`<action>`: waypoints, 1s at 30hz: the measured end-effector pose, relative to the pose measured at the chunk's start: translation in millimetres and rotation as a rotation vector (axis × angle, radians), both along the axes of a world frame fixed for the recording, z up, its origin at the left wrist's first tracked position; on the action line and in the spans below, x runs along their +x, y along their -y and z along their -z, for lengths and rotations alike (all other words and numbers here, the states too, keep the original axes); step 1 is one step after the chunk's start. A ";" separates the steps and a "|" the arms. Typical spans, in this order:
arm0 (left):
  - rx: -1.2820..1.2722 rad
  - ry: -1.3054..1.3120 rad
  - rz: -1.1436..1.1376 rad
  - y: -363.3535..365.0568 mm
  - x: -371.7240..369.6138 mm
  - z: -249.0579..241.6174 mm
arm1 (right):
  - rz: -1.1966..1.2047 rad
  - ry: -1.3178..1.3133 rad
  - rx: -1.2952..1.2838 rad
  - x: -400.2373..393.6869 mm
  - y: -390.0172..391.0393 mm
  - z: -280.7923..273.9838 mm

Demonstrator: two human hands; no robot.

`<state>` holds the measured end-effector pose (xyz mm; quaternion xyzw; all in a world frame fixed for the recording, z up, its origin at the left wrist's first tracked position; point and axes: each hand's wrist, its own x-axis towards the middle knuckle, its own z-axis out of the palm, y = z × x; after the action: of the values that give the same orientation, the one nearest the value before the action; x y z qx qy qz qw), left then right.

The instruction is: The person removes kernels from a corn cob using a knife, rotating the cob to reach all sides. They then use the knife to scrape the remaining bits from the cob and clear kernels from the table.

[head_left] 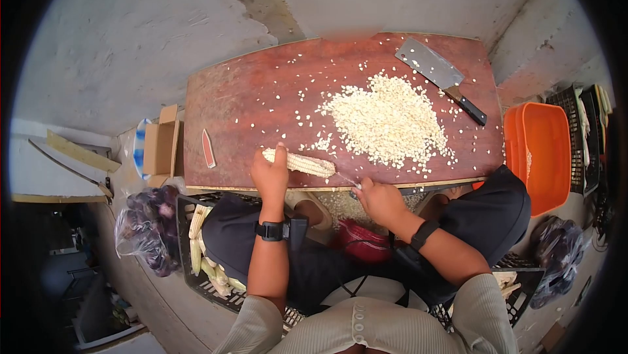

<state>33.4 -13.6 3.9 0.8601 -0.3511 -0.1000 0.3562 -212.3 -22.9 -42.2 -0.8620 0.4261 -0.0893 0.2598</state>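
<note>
My left hand point(269, 174) is wrapped around a pale corn cob point(304, 163), which lies slantwise over the table's near edge. Closed around the handle of a small knife point(347, 179), my right hand point(381, 202) sits just right of the cob. The knife's thin metal blade points at the cob's right end, and its handle is mostly hidden by my fingers. Beyond my hands, a broad heap of whitish corn kernels point(386, 118) covers the middle right of the reddish table point(242, 92), with loose kernels scattered around it.
A cleaver point(432, 66) lies at the table's back right; a red-and-white pointed piece point(208, 148) is at left. Orange tubs point(549, 158) stand on the right. A black crate point(190, 269) with corn cobs, a cardboard box point(160, 148) and bagged dark produce point(147, 230) are left.
</note>
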 end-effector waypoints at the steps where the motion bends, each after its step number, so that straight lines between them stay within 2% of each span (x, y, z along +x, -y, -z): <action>1: 0.002 -0.004 -0.005 0.6 -0.7 0.0 | 0.008 -0.009 0.016 0.5 -0.2 -1.8; 11: 0.043 0.048 -0.013 7.8 -12.7 -8.8 | 0.083 0.059 -0.078 20.8 0.1 20.3; 14: 0.008 0.111 -0.019 7.1 -6.3 5.2 | 0.123 0.023 -0.004 28.7 0.7 19.4; 17: -0.036 0.087 -0.007 6.3 -15.5 -3.2 | 0.204 0.062 0.072 34.6 0.4 16.4; 23: -0.100 0.139 0.014 4.4 -32.9 -15.0 | 0.333 0.316 0.107 45.0 -11.8 32.4; 26: -0.105 0.176 0.043 4.6 -44.9 -20.7 | 0.348 0.436 0.580 46.2 -3.7 26.7; 29: -0.106 0.283 0.064 2.4 -57.2 -24.2 | 0.473 0.453 1.000 45.1 7.6 -7.4; 30: -0.113 0.326 0.068 2.2 -59.6 -24.7 | 0.458 0.451 1.005 44.0 12.7 -5.2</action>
<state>-26.1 -15.8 28.6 0.8312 -0.4382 0.0486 0.3387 -168.3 -35.6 -36.9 -0.4794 0.5253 -0.1114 0.6941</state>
